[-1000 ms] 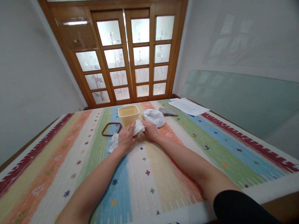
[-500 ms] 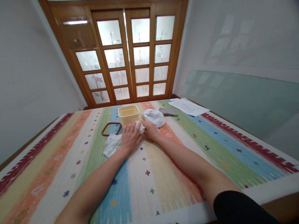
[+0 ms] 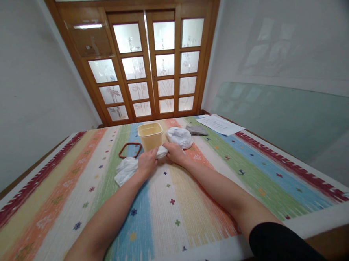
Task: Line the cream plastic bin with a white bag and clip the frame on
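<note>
A white cloth (image 3: 126,171) stretches between my two hands in front of a cream square container (image 3: 151,138). My left hand (image 3: 147,162) is closed around its middle, and the loose end spreads on the table to the left. The fingers of my right hand (image 3: 174,152) pinch the other end. Just beyond my right hand lies a bunched white cloth or bag (image 3: 179,137). A reddish-brown rounded frame (image 3: 130,150) rests left of the container.
A folded grey cloth (image 3: 196,130) and a printed paper sheet (image 3: 220,125) lie at the back right of the striped tablecloth (image 3: 174,221). Wooden doors with glass panes stand behind the table.
My left hand has moved left and slightly down, its fingers now wrapped round the cloth. More cloth shows between the hands, and the loose end has shifted left. My right hand has barely moved.
</note>
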The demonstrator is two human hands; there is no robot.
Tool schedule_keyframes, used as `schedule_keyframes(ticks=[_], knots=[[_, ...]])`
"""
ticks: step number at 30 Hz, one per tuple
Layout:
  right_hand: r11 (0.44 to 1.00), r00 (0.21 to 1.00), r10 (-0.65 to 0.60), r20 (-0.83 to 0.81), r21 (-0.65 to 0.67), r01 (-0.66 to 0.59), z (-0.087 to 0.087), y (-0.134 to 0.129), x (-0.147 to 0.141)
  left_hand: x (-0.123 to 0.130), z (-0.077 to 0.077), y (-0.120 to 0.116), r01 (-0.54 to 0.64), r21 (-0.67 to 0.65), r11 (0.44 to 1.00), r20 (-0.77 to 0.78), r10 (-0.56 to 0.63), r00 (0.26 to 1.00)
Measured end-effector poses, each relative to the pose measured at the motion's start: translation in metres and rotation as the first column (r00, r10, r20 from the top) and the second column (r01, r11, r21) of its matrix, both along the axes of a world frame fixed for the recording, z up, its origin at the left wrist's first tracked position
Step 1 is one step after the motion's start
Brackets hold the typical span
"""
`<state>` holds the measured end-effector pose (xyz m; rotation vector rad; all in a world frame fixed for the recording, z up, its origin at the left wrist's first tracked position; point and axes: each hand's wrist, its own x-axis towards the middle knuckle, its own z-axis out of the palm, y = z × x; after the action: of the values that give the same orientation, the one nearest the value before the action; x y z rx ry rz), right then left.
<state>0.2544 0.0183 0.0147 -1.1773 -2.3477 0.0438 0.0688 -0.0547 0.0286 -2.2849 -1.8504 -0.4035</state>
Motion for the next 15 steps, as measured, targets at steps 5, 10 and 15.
schedule_keyframes(ticks=[5, 10, 15], knots=[[0.996, 0.995, -0.084, -0.058, -0.018, 0.083, 0.0029, 0.0039, 0.0056, -0.004, 0.0002, 0.0037, -0.052, -0.045, 0.998, 0.006, 0.052, 0.999], [0.993, 0.992, -0.111, -0.065, -0.032, 0.11, 0.0023, 0.0068, 0.0054, -0.0058, 0.0002, 0.0046, -0.043, -0.035, 0.998, 0.017, 0.044, 0.999], [0.998, 0.997, -0.066, -0.027, -0.012, 0.065, -0.0005, 0.0047, 0.0023, -0.0021, 0.0041, 0.0007, -0.029, 0.086, 0.996, 0.009, 0.028, 1.0]])
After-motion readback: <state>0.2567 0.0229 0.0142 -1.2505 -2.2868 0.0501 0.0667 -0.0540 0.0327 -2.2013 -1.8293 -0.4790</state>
